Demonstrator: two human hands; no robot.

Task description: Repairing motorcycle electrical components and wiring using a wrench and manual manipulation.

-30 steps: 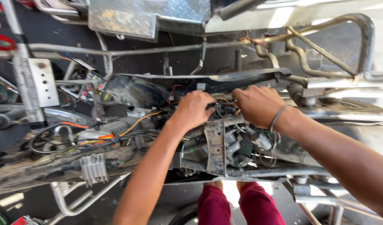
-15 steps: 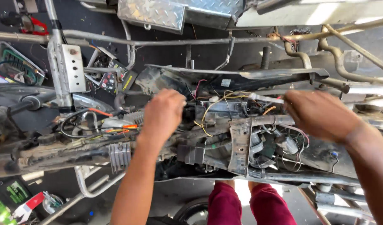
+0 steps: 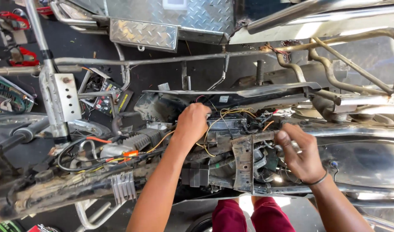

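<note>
The view looks straight down on a stripped motorcycle frame [image 3: 119,189] lying across the picture, its wiring and parts laid bare. The left hand [image 3: 192,123] reaches into the middle of the frame with its fingers curled down among a bundle of yellow and black wires [image 3: 225,118]; the fingertips are hidden in the wiring, so I cannot tell whether they pinch anything. The right hand [image 3: 301,154] sits to the right of a rusty flat metal bracket [image 3: 244,161] that stands across the frame, and its fingers are closed around a small silvery metal piece [image 3: 295,147], thumb on top; a dark band circles its wrist. The wire bundle lies between the two hands, just above the bracket and under a long dark panel [image 3: 248,92] that runs along the upper side of the frame. Left of the left hand a ribbed black rubber boot [image 3: 139,141] lies beside orange and yellow leads, and below it a small finned metal block [image 3: 122,187] is fixed to the grimy tube. A diamond-plate metal box [image 3: 143,34] sits at the top, and the person's dark red trouser legs [image 3: 253,215] show at the bottom edge.
</note>
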